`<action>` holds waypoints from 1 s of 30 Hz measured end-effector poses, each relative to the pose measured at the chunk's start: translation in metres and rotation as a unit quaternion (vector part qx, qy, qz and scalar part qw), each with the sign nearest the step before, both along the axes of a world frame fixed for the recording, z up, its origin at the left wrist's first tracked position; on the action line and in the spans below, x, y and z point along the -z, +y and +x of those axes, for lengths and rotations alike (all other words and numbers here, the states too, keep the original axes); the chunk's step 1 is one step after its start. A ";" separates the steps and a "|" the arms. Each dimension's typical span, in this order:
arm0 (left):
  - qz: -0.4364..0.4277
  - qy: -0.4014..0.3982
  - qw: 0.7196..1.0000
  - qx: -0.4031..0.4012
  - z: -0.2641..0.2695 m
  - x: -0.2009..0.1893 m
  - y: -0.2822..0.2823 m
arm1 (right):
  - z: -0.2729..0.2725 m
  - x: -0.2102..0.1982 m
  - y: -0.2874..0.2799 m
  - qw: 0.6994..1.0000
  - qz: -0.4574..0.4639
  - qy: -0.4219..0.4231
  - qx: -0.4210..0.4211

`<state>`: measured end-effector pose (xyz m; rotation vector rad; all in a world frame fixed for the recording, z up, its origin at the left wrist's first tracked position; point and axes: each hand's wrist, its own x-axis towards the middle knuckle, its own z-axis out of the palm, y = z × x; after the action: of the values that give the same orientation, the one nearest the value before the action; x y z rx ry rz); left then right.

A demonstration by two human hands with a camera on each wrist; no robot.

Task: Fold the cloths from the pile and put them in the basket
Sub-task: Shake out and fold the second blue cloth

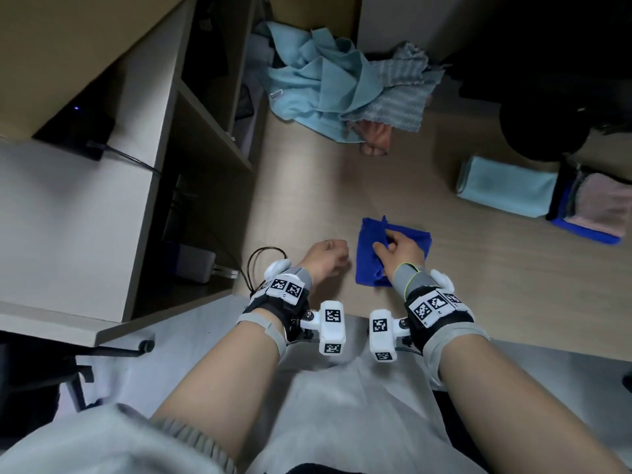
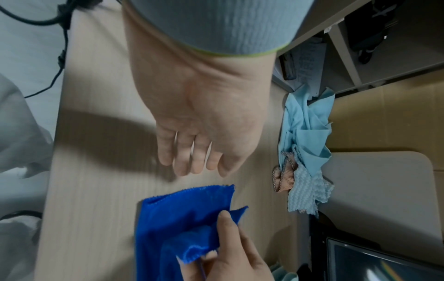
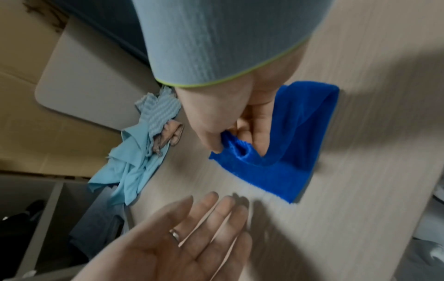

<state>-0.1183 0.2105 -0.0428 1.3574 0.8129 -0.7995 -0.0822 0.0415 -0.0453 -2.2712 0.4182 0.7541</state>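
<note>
A dark blue cloth (image 1: 410,239), folded small, lies on the wooden table (image 1: 307,186) in front of me. My right hand (image 1: 384,241) pinches a raised fold of it between thumb and fingers; the right wrist view shows the same pinch (image 3: 238,144) on the cloth (image 3: 288,152). My left hand (image 1: 337,256) hovers just left of the cloth, holding nothing, its fingers (image 2: 194,163) straight. The pile (image 1: 328,87) of light blue and striped cloths sits at the table's far side. The dark basket (image 1: 588,234) stands at the right with a pinkish cloth inside.
A folded light blue cloth (image 1: 506,186) lies on the table against the basket's left side. Shelving (image 1: 205,114) with cables rises along the left edge. A dark object (image 1: 540,121) stands at the far right. The table's near edge meets my lap.
</note>
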 end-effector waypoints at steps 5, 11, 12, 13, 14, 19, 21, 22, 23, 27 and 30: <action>-0.003 0.008 1.000 0.008 -0.005 0.001 0.019 | -0.002 0.011 0.033 0.996 -0.034 0.049 -0.071; -0.005 0.006 1.000 0.017 -0.005 0.003 0.018 | -0.015 -0.001 0.021 0.999 -0.025 0.008 -0.021; 0.000 0.006 1.000 0.018 -0.005 0.004 0.014 | -0.018 -0.002 0.011 0.999 -0.031 -0.007 0.021; 0.006 0.008 1.000 0.025 -0.005 0.004 0.008 | -0.022 -0.001 -0.003 0.997 -0.038 -0.015 0.061; 0.013 0.009 0.999 0.030 -0.005 0.004 0.001 | -0.026 -0.001 -0.016 0.994 -0.042 -0.020 0.094; 0.087 0.016 0.994 0.065 -0.007 0.011 -0.028 | -0.045 0.006 -0.066 0.986 -0.050 0.038 0.157; 0.117 0.016 0.991 0.068 -0.008 0.012 -0.034 | -0.051 0.016 -0.070 0.987 -0.028 0.060 0.145; 0.123 0.014 0.990 0.064 -0.008 0.013 -0.034 | -0.053 0.020 -0.069 0.988 -0.021 0.065 0.135; 0.125 0.019 0.990 0.061 -0.008 0.012 -0.035 | -0.054 0.025 -0.068 0.989 -0.019 0.069 0.128; 0.131 0.038 0.989 0.055 -0.009 0.007 -0.040 | -0.052 0.041 -0.074 0.989 -0.010 0.076 0.124; 0.230 -0.005 0.970 0.078 -0.004 0.005 -0.043 | -0.049 0.046 -0.081 0.990 -0.003 0.088 0.111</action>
<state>-0.1226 0.1672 -0.0480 1.8537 0.9272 -0.7509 -0.1316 -0.0399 -0.0911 -2.1267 0.7435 0.8405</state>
